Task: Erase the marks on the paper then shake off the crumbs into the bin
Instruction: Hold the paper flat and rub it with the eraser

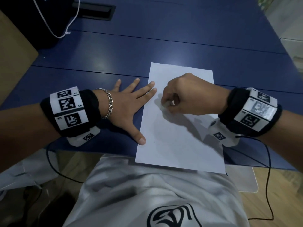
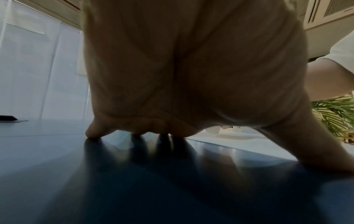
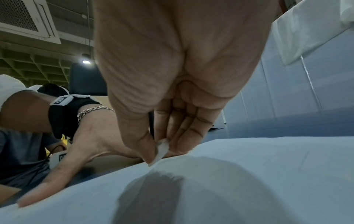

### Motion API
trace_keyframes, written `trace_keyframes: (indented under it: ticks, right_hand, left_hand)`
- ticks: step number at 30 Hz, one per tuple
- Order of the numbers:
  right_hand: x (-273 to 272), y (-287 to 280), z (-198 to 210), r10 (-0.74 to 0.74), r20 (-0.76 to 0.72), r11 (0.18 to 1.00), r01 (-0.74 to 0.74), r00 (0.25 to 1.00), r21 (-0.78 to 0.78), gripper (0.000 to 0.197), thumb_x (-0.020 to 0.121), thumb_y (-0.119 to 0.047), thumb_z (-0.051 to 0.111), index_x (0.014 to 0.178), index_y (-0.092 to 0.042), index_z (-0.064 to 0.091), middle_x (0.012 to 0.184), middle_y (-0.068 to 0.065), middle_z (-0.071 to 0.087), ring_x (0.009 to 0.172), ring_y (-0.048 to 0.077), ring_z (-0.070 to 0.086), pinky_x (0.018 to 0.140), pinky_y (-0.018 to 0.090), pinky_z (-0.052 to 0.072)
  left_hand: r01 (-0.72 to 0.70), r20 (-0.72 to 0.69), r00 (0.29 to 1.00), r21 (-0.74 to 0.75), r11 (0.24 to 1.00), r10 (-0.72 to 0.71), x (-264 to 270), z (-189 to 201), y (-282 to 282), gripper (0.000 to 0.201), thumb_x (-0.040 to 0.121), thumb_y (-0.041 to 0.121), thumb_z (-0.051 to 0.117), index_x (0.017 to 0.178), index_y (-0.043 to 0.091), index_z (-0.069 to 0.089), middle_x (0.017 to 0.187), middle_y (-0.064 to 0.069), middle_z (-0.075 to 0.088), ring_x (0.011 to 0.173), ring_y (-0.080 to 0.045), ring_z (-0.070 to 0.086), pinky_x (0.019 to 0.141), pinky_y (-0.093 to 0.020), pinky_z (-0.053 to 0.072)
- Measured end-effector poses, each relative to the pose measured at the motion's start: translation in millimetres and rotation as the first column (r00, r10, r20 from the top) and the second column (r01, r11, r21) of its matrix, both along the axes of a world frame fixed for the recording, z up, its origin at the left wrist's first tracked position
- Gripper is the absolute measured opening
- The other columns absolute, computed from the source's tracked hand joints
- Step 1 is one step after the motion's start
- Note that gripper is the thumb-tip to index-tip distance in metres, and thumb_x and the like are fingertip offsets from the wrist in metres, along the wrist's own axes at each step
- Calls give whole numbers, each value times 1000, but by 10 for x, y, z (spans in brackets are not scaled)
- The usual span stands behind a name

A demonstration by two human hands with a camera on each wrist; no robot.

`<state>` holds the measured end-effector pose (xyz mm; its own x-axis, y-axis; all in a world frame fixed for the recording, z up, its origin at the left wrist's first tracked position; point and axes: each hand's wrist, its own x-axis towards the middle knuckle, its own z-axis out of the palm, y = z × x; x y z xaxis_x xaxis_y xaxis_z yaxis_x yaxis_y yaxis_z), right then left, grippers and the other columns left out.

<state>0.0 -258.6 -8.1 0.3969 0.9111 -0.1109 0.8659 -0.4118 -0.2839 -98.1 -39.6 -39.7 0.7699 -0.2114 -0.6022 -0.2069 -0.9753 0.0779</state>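
A white sheet of paper [image 1: 178,133] lies on the blue table [image 1: 164,43], its near edge hanging over the table's front edge. My left hand [image 1: 129,102] lies flat with fingers spread; two fingertips and the thumb press on the paper's left edge. My right hand [image 1: 170,104] pinches a small white eraser [image 1: 165,104] between thumb and fingers, its tip on the paper's upper left part. The right wrist view shows the eraser [image 3: 161,150] touching the paper [image 3: 249,174] beside the left hand [image 3: 91,142]. Marks on the sheet are too faint to make out.
A black bag [image 1: 41,18] with a white cord sits at the far left. A black cable hatch [image 1: 96,11] is set into the table at the back. A brown cardboard surface [image 1: 13,51] lies to the left. Black wires [image 1: 268,169] trail from my wrists.
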Motion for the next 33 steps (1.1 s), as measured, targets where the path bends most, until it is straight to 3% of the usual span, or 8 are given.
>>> trace_keyframes:
  ticks: [6, 9, 14, 19, 22, 27, 31, 33]
  right_hand:
    - [-96, 157, -31, 71, 37, 997, -71, 997, -6, 9, 83, -23, 71, 90, -19, 75, 82, -10, 66, 69, 9, 54, 74, 28, 50]
    - [-148, 158, -45, 75, 52, 997, -75, 996, -3, 6, 83, -23, 72, 87, -20, 74, 78, -13, 61, 68, 10, 52, 70, 25, 45]
    - [-425, 135, -15, 205, -148, 972, -219, 968, -85, 9, 82, -30, 74, 80, -21, 73, 73, -11, 66, 64, 8, 56, 64, 18, 45]
    - [-52, 241, 19, 101, 39, 994, -99, 994, -41, 7, 80, -20, 73, 77, -24, 68, 74, -14, 57, 63, 7, 47, 65, 18, 40]
    - [-253, 193, 11, 136, -14, 990, -136, 991, -35, 2, 78, -20, 70, 76, -22, 71, 73, -13, 62, 63, 8, 51, 66, 22, 45]
    - [-311, 166, 7, 190, -119, 976, -201, 975, -81, 10, 81, -23, 73, 75, -22, 65, 71, -15, 59, 60, 2, 51, 63, 11, 41]
    - [-21, 220, 13, 86, 47, 996, -84, 995, -33, 4, 81, -22, 69, 79, -22, 72, 76, -11, 65, 65, 9, 51, 73, 32, 53]
    - [-177, 188, 7, 109, -7, 993, -109, 994, -39, 2, 79, -23, 70, 77, -22, 71, 74, -12, 63, 65, 8, 50, 69, 29, 49]
  left_hand:
    - [-6, 11, 1000, -12, 1000, 6, -3, -1, -14, 164, 39, 108, 57, 152, 40, -39, 158, 23, -46, 151, -28, -38, 116, -79, -6]
    - [-1, 22, 1000, -6, 1000, 1, -5, -12, -5, 164, 39, 109, 56, 153, 39, -37, 160, 21, -44, 153, -28, -35, 117, -78, -4]
    - [5, 26, 1000, -1, 1000, -5, -2, -14, 2, 164, 40, 109, 55, 155, 36, -36, 160, 21, -44, 153, -28, -34, 118, -77, -4]
    - [11, 29, 1000, 6, 1000, -11, 10, -15, 1, 164, 38, 110, 54, 154, 38, -37, 161, 20, -43, 154, -29, -33, 118, -78, -3]
    - [5, 22, 1000, 9, 1000, -6, 17, -18, 1, 164, 38, 109, 54, 153, 38, -38, 160, 21, -44, 153, -28, -34, 118, -77, -4]
    - [14, 19, 1000, 8, 1000, -14, 19, -4, 8, 165, 37, 110, 53, 154, 37, -37, 159, 22, -45, 153, -28, -35, 118, -77, -4]
    - [14, 5, 1000, 15, 1000, -14, 27, 6, -8, 165, 37, 110, 54, 152, 38, -39, 159, 22, -45, 152, -28, -36, 118, -77, -3]
    - [14, 8, 1000, 27, 1000, -14, 26, 10, -9, 165, 37, 110, 53, 153, 36, -38, 159, 21, -45, 153, -28, -35, 119, -77, -2]
